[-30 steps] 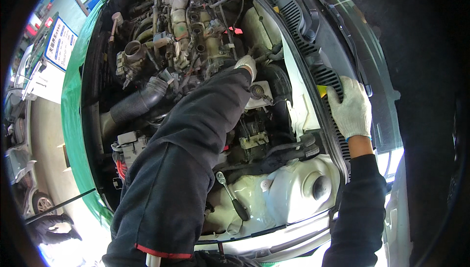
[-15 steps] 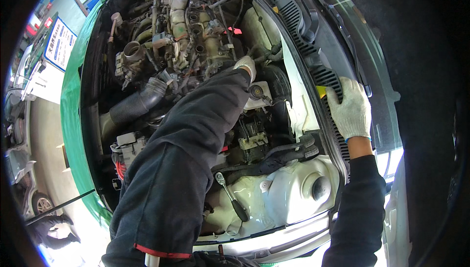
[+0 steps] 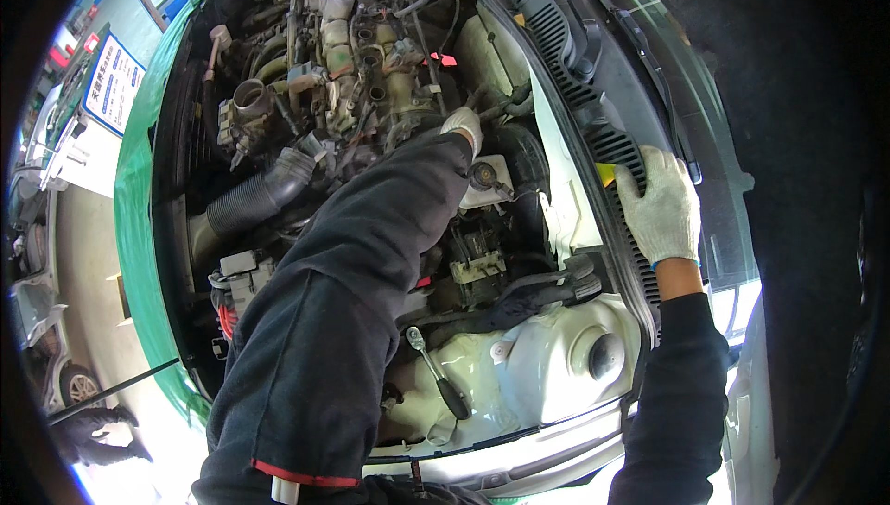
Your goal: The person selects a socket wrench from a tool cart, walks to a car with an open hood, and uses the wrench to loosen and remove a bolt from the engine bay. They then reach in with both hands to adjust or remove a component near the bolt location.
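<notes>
My left hand (image 3: 464, 125), in a whitish knit glove, reaches deep into the engine bay, just beyond a white capped reservoir (image 3: 487, 179). Its fingers are out of sight down beside the engine (image 3: 375, 60), so what they touch is hidden. My right hand (image 3: 660, 207), gloved the same way, lies on the black slatted cowl panel (image 3: 623, 148) below the windscreen. Its thumb stands apart from the fingers, beside a yellow tag (image 3: 606, 174), and it holds nothing that shows.
A ratchet wrench (image 3: 438, 373) lies on the pale inner wing next to the strut tower (image 3: 593, 352). A ribbed black intake hose (image 3: 264, 192) sits left of my left sleeve. Green cover sheeting (image 3: 139, 199) borders the car's front. A dark-gloved hand (image 3: 107, 431) shows at lower left.
Almost nothing differs. My left forearm and my right hand have shifted very slightly left.
</notes>
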`<control>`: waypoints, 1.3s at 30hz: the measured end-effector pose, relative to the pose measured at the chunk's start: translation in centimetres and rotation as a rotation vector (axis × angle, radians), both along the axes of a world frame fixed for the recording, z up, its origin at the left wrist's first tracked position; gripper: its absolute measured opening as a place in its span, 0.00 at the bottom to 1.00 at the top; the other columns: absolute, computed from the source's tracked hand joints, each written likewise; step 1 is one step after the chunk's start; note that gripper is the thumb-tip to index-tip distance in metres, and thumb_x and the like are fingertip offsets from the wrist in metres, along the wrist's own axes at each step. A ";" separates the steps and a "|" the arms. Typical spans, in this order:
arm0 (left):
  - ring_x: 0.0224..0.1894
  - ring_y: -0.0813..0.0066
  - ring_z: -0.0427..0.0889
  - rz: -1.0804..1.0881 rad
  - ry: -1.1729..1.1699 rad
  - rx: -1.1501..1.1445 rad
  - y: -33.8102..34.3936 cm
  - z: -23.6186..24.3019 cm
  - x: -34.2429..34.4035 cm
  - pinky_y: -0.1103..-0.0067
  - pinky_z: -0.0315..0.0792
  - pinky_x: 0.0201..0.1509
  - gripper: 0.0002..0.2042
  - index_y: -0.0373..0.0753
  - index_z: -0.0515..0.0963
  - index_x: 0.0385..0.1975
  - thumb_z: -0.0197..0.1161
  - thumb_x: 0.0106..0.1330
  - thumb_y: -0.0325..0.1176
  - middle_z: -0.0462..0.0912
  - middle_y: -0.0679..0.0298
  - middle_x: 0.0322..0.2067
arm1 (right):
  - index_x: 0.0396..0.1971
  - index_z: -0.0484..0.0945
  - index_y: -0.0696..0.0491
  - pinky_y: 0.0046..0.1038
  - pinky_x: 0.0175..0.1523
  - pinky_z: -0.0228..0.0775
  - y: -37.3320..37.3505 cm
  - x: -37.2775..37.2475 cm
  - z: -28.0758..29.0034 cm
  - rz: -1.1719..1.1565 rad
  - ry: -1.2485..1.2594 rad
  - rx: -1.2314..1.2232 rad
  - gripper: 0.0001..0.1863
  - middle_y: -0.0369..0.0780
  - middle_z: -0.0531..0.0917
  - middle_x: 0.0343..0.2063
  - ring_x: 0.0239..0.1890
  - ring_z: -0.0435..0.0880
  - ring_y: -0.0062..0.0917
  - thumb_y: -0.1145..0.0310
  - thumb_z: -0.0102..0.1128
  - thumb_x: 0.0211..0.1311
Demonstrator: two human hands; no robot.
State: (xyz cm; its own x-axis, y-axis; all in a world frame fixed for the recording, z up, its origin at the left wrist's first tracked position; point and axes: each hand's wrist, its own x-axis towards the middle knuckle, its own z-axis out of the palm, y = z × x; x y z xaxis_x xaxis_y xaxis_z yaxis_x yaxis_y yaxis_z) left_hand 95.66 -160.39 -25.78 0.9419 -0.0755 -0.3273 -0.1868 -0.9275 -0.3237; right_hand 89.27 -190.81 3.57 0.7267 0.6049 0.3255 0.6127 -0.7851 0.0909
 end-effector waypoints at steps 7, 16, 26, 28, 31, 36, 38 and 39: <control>0.61 0.60 0.89 -0.020 -0.002 0.030 -0.4 0.3 -0.4 0.65 0.80 0.58 0.14 0.58 0.92 0.55 0.71 0.74 0.45 0.91 0.67 0.58 | 0.57 0.85 0.59 0.44 0.66 0.79 0.0 0.1 -0.2 0.012 -0.025 0.000 0.24 0.49 0.88 0.52 0.60 0.86 0.45 0.55 0.69 0.73; 0.61 0.61 0.88 -0.069 -0.019 0.097 0.1 -0.1 -0.8 0.66 0.79 0.58 0.13 0.58 0.91 0.56 0.68 0.76 0.46 0.91 0.67 0.57 | 0.58 0.84 0.59 0.44 0.67 0.79 0.0 0.0 -0.1 0.000 -0.008 -0.008 0.25 0.49 0.88 0.53 0.61 0.85 0.45 0.54 0.69 0.72; 0.65 0.63 0.86 -0.022 -0.050 0.016 1.1 -5.0 1.4 0.66 0.77 0.65 0.15 0.58 0.90 0.59 0.66 0.78 0.47 0.89 0.69 0.62 | 0.59 0.85 0.59 0.45 0.67 0.78 -0.1 0.2 -0.1 0.000 0.000 -0.009 0.26 0.50 0.88 0.55 0.61 0.85 0.45 0.54 0.69 0.72; 0.65 0.63 0.86 -0.086 -0.132 0.112 1.6 -6.1 1.0 0.66 0.77 0.65 0.15 0.59 0.90 0.60 0.66 0.78 0.46 0.89 0.69 0.63 | 0.58 0.85 0.59 0.45 0.67 0.78 0.0 0.1 0.0 -0.004 0.003 -0.006 0.26 0.50 0.88 0.54 0.61 0.85 0.45 0.54 0.69 0.72; 0.65 0.64 0.87 -0.086 -0.129 0.114 1.4 -4.8 0.9 0.68 0.79 0.64 0.16 0.58 0.90 0.61 0.63 0.79 0.46 0.89 0.69 0.63 | 0.58 0.85 0.60 0.45 0.67 0.78 0.0 0.0 0.1 0.000 0.020 0.005 0.26 0.50 0.88 0.53 0.61 0.85 0.45 0.54 0.69 0.72; 0.62 0.66 0.89 -0.020 0.009 0.036 0.0 -0.8 0.2 0.69 0.81 0.60 0.16 0.56 0.91 0.59 0.61 0.79 0.45 0.90 0.68 0.61 | 0.57 0.85 0.59 0.45 0.66 0.79 0.1 0.0 0.1 0.007 -0.001 0.010 0.24 0.50 0.88 0.52 0.60 0.86 0.45 0.56 0.69 0.72; 0.58 0.63 0.90 -0.024 -0.038 0.006 0.0 -0.7 0.0 0.67 0.81 0.57 0.13 0.59 0.93 0.53 0.65 0.76 0.44 0.93 0.67 0.55 | 0.56 0.85 0.59 0.45 0.66 0.79 0.2 -0.1 0.1 0.010 -0.019 0.000 0.24 0.49 0.89 0.52 0.60 0.86 0.45 0.56 0.69 0.72; 0.58 0.63 0.90 -0.014 -0.069 0.003 0.1 -0.9 -0.1 0.66 0.81 0.56 0.12 0.59 0.93 0.53 0.66 0.76 0.44 0.93 0.67 0.55 | 0.57 0.85 0.59 0.44 0.66 0.79 0.1 -0.1 0.1 0.010 -0.011 0.005 0.24 0.49 0.89 0.52 0.60 0.86 0.45 0.56 0.69 0.72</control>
State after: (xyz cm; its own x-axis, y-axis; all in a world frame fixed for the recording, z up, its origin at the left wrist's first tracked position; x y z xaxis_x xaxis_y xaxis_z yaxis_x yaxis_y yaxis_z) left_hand 95.54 -160.31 -26.73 0.9610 -0.0885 -0.2621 -0.1775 -0.9240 -0.3386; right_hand 89.19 -190.67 3.65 0.7167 0.6107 0.3367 0.6198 -0.7791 0.0940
